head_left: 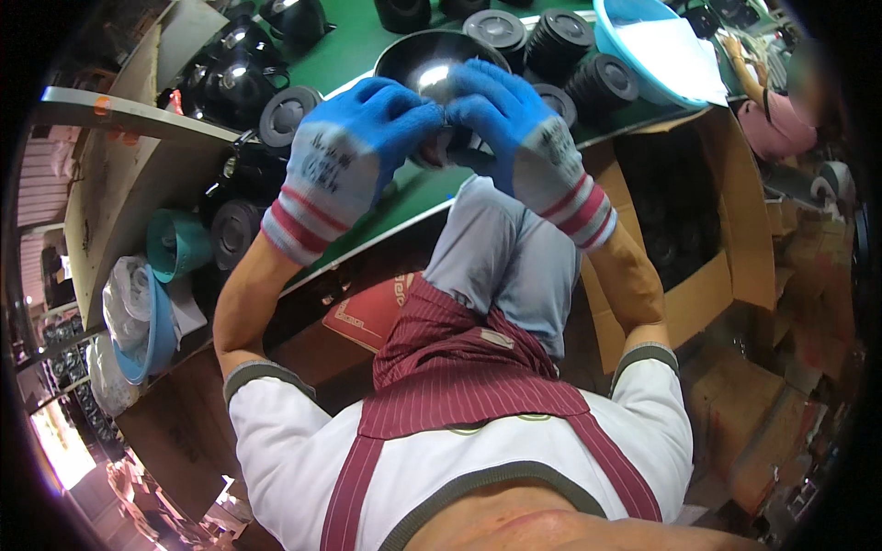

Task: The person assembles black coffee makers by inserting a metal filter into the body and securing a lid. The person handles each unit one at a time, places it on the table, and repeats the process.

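Both my hands wear blue-coated work gloves with red-striped cuffs. My left hand (354,151) and my right hand (519,129) meet over a small dark round part (447,142), closing on it from both sides; most of the part is hidden by the fingers. Just behind them a shiny black metal bowl (418,55) sits on the green worktable (367,41). I am seated, with a maroon striped apron over grey trousers.
Several round black ribbed discs (560,41) lie on the table behind the bowl. A light blue basin (643,46) stands far right. An open cardboard box (698,239) of dark parts sits right; a box (234,83) with black parts sits left. Another person (776,110) works far right.
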Available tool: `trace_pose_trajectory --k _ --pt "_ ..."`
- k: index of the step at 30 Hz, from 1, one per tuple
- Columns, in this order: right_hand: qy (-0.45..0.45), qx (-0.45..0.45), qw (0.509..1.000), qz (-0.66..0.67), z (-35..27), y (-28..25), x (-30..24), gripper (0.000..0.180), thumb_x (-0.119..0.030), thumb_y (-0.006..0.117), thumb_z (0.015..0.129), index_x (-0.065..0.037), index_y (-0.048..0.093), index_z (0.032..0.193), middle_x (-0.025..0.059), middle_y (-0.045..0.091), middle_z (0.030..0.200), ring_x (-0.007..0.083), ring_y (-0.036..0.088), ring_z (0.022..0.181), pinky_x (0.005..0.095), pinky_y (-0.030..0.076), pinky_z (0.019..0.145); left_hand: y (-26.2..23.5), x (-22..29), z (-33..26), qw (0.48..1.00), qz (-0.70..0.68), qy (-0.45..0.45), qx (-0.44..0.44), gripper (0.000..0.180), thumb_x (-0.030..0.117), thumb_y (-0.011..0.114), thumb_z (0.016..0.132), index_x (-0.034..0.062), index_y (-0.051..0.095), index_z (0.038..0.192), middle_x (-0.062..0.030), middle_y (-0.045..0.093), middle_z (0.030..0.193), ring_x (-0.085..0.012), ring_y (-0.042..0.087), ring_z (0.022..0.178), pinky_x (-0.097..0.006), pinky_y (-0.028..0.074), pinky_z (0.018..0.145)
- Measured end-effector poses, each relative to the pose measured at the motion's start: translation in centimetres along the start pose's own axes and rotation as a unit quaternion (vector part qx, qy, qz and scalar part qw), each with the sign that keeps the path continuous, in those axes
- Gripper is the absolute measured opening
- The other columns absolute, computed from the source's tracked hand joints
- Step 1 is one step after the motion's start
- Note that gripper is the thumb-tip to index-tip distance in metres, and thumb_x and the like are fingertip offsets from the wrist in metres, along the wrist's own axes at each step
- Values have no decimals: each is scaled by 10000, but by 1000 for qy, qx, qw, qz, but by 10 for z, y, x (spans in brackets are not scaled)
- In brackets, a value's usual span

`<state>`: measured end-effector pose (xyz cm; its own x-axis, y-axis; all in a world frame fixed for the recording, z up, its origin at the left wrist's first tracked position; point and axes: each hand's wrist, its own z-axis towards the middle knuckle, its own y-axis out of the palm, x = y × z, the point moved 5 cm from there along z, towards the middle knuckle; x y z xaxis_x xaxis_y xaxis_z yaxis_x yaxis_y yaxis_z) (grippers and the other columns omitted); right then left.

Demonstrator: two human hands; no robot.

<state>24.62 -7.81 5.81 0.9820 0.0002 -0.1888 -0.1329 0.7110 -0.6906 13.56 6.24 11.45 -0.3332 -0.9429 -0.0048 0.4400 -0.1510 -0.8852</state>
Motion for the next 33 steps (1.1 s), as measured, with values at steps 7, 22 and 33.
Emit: trace_pose_trajectory --k 7,22,33 --pt "154 85 946 272 -77 -27 -21 463 -51 942 690 -49 658 1055 235 558 1465 369 581 1342 420 532 1063 92 -34 -177 747 -439 -448 221 453 12 648 983 17 577 1430 -123 639 1388 -258 607 1275 -371 481 1106" --pt "337 25 891 304 -105 32 107 386 -198 745 945 -43 676 1292 174 695 1275 287 651 1234 395 482 1109 230 -8 -190 799 -517 -303 -37 537 279 672 986 55 530 1453 -147 596 1397 -298 570 1273 -420 449 1111" --pt "245 -369 874 -200 -82 52 163 1043 -609 758 809 -85 325 1599 281 408 1566 428 448 1411 494 394 1145 228 -1 -199 753 -554 -354 -37 516 294 638 1006 17 548 1431 -151 586 1430 -262 563 1306 -392 454 1111"
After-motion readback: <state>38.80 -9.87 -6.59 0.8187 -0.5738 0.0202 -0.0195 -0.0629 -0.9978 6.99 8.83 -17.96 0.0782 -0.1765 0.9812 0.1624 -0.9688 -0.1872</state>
